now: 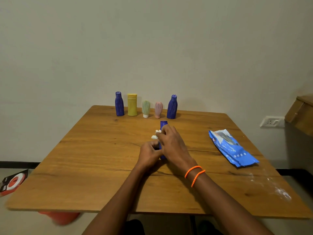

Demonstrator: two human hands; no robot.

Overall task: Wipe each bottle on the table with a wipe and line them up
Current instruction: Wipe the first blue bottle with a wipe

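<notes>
Both hands grasp a blue bottle point(163, 123) at mid-desk point(84, 158): left hand point(149, 153) low, right hand point(171, 143) pressing a white wipe point(155, 134) against it. Fingers hide most of the bottle's body.

**Six bottles, one wipe**

5 bottles stand upright in a row at the far table edge, by the wall. L to R: tall blue bottle point(119, 103); yellow flat-top bottle point(132, 104); small green tube point(146, 109), cap down, white cap; small pink tube point(158, 110), cap down; second blue bottle point(172, 107), leaning slightly. All spaced apart, none touching.

6th one, the held blue bottle point(163, 124), sits nearer mid-table, in front of the pink tube/second blue gap, roughly upright; only top and a strip of the lower body show. White wipe point(156, 134) is bunched against its upper left side.
</notes>
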